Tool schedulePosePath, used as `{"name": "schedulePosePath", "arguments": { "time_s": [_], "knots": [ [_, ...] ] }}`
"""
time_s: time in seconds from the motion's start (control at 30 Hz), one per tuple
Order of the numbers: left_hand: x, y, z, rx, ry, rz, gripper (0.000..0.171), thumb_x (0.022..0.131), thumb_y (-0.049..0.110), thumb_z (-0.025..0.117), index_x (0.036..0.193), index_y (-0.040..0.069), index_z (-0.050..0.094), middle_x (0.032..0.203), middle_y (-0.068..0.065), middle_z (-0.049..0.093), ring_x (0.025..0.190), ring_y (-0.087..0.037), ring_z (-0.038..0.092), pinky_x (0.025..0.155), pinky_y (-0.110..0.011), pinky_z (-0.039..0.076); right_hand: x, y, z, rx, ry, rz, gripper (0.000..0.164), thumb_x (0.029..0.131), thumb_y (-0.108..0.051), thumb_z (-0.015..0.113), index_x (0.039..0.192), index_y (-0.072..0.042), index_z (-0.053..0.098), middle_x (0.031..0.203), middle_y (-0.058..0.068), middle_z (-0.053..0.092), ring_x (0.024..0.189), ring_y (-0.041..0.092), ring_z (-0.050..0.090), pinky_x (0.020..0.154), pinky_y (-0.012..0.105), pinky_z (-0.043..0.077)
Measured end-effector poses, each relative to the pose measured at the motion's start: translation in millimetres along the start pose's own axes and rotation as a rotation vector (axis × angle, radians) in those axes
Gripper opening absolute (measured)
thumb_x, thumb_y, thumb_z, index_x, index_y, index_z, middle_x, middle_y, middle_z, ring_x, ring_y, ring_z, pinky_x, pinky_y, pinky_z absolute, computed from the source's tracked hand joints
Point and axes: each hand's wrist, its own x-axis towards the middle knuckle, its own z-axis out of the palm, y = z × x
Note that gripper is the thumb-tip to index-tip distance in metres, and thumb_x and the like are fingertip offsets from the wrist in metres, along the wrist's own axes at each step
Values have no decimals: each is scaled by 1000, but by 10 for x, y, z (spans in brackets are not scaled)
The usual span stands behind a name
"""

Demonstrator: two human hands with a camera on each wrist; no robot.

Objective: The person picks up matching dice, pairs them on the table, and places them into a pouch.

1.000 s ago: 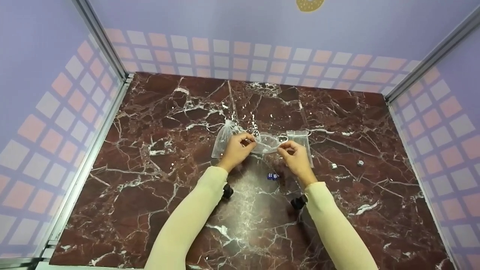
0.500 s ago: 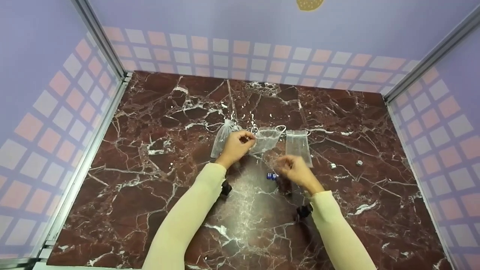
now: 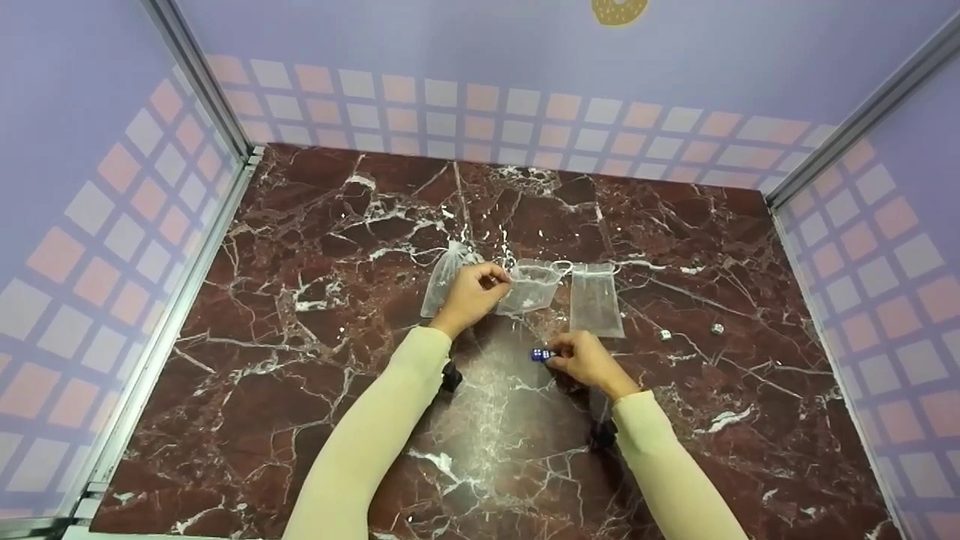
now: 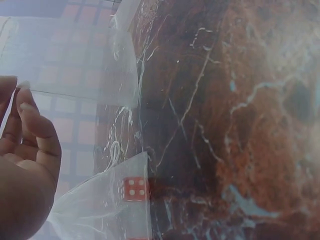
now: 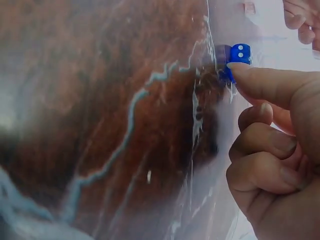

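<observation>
My left hand (image 3: 474, 298) pinches the rim of the middle sheer white drawstring pouch (image 3: 531, 289), whose mouth gapes a little. The same left hand (image 4: 27, 155) shows at the edge of the left wrist view. In front of the pouches, my right hand (image 3: 589, 361) has thumb and forefinger at two blue dice (image 3: 538, 355) lying side by side, pinching the nearer one. The right wrist view shows a blue die (image 5: 241, 53) at the fingertips, its other fingers curled. A red die (image 4: 135, 189) shows through another sheer pouch (image 4: 95, 215) on the left.
A flat sheer pouch (image 3: 596, 304) lies right of the middle one. Another, gathered at its neck (image 3: 444, 279), is partly behind my left hand. Two whitish dice (image 3: 665, 334) lie farther right on the dark red marbled table (image 3: 315, 420). Panels wall the back and sides.
My right hand has let go of the middle pouch's rim and moved down toward me to the blue dice, gripping one. My left hand stays at the pouch.
</observation>
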Motion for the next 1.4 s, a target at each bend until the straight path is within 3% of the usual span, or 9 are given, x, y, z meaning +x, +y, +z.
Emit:
{"name": "schedulePosePath", "arguments": {
  "time_s": [0.17, 0.27, 0.43, 0.57, 0.7, 0.93, 1.17, 1.4],
  "knots": [
    [7, -13, 22, -28, 13, 12, 5, 81, -7, 69, 86, -9, 69, 78, -15, 67, 63, -18, 50, 58, -21, 40, 0, -98, -111, 72, 56, 36, 15, 81, -3, 78, 94, 3, 73, 66, 0, 60, 56, 8, 48, 50, 21, 41],
    [-1, -16, 27, -34, 9, -13, 5, 80, -7, 68, 85, -7, 69, 75, -8, 65, 62, -16, 49, 56, -19, 40, 8, -196, -217, 129, 136, 23, 16, 82, -2, 77, 97, 4, 72, 67, 2, 60, 55, 9, 48, 48, 20, 40],
    [-17, -23, 7, -22, 4, -38, 6, 80, -7, 68, 84, -4, 70, 74, 1, 64, 61, -12, 49, 57, -19, 40, 74, -425, -397, 187, 301, -27, 17, 83, 1, 76, 100, 4, 72, 65, 0, 57, 54, 9, 46, 47, 18, 37],
    [-17, -11, -20, -28, 11, -19, 6, 80, -7, 67, 81, -2, 69, 73, 0, 64, 60, -11, 49, 55, -20, 40, 201, -596, -526, 215, 444, -101, 17, 83, -1, 77, 98, 5, 72, 66, 2, 57, 55, 9, 44, 48, 16, 35],
    [-10, -18, -22, -32, 17, 9, 7, 79, -8, 66, 80, -2, 69, 73, -1, 64, 60, -10, 48, 55, -20, 40, 332, -707, -599, 226, 523, -133, 15, 83, -3, 78, 95, 5, 72, 63, 3, 53, 54, 9, 42, 48, 16, 32],
    [-24, -24, 29, -24, 5, 15, 5, 78, -10, 66, 79, -5, 68, 72, -1, 63, 61, -11, 49, 57, -20, 40, 420, -769, -581, 207, 509, -86, 13, 83, -1, 78, 93, 5, 72, 60, -4, 47, 52, 4, 39, 47, 16, 30],
    [-37, -39, 68, -26, 4, 34, 5, 77, -13, 66, 81, -10, 67, 74, -18, 64, 62, -22, 49, 57, -21, 39, 408, -750, -547, 207, 496, -82, 13, 83, -1, 77, 93, 7, 72, 58, -5, 46, 51, 2, 37, 46, 16, 28],
    [-42, -33, 52, 25, -4, 9, 6, 78, -8, 68, 80, -2, 69, 73, 2, 63, 62, -7, 51, 60, -20, 43, 263, -1082, -624, 220, 491, -114, 9, 85, 7, 72, 91, 13, 70, 59, 8, 49, 54, 11, 39, 48, 12, 26]
  ]
}}
